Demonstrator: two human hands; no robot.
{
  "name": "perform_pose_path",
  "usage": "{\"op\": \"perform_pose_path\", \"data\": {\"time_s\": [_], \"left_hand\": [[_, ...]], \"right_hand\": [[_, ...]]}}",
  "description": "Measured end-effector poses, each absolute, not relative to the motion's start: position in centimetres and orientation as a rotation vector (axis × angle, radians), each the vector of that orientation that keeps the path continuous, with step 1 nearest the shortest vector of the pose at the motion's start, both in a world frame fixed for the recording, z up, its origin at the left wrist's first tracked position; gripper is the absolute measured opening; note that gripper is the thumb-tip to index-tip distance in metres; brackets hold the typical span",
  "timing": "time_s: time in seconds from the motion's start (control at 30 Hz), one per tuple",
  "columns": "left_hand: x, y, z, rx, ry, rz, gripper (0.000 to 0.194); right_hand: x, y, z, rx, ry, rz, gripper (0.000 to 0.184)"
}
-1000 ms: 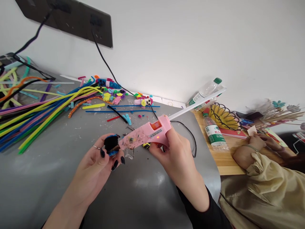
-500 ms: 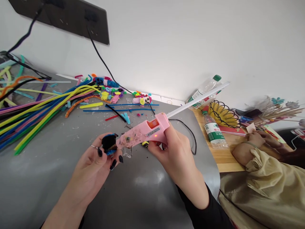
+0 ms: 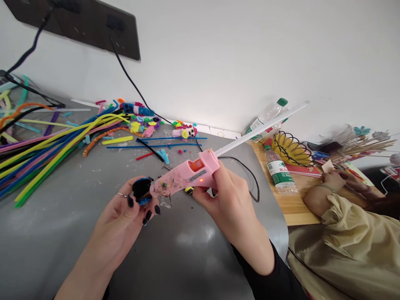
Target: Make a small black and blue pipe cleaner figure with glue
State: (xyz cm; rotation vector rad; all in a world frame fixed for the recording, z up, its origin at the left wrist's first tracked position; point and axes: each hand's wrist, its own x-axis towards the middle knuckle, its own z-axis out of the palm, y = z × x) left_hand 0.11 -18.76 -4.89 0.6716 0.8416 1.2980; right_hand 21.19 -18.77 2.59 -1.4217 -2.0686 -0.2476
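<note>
Left hand: the left hand (image 3: 120, 218) is closed lightly around a black and blue piece (image 3: 141, 188), its dark opening facing the nozzle.
Right hand: the right hand (image 3: 233, 204) grips the pink glue gun (image 3: 179, 177) by its handle, over the grey table (image 3: 93, 241); 1 small orange light glows.
Glue stick: the white glue stick (image 3: 259, 130) slants from the gun's back to the far right, across the view of the leaning bottle (image 3: 269, 116).
Under the gun: a black and yellow object (image 3: 189, 190), mostly hidden.
Cable: a black cable (image 3: 256, 183) loops right of the gun.
Left side: pipe cleaners (image 3: 67, 150) lie in a thick bundle.
Far edge: a blue figure (image 3: 139, 109) and a pink figure (image 3: 186, 132).
Right side: 1 upright-labelled bottle (image 3: 281, 175), a yellow basket (image 3: 290, 151) and a person's sleeve (image 3: 346, 216).
Since earlier: the stick's tip reaches farther right past the green cap; both hands keep their holds.
</note>
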Motion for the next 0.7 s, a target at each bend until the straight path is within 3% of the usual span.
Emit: {"op": "perform_pose_path", "data": {"time_s": [0.47, 0.6, 0.7], "left_hand": [[-0.1, -18.6, -5.1, 0.702, 0.86, 1.267, 0.042], [-0.3, -18.5, -5.1, 0.688, 0.86, 1.249, 0.042], [-0.3, -18.7, -5.0, 0.691, 0.856, 1.239, 0.044]], "right_hand": [[21.6, -18.2, 2.4, -1.345, -2.08, -0.411, 0.014], [23.2, -17.1, 2.4, -1.571, -1.946, -0.29, 0.005], [25.5, -14.9, 1.7, -1.903, -1.751, -0.139, 0.016]]}}
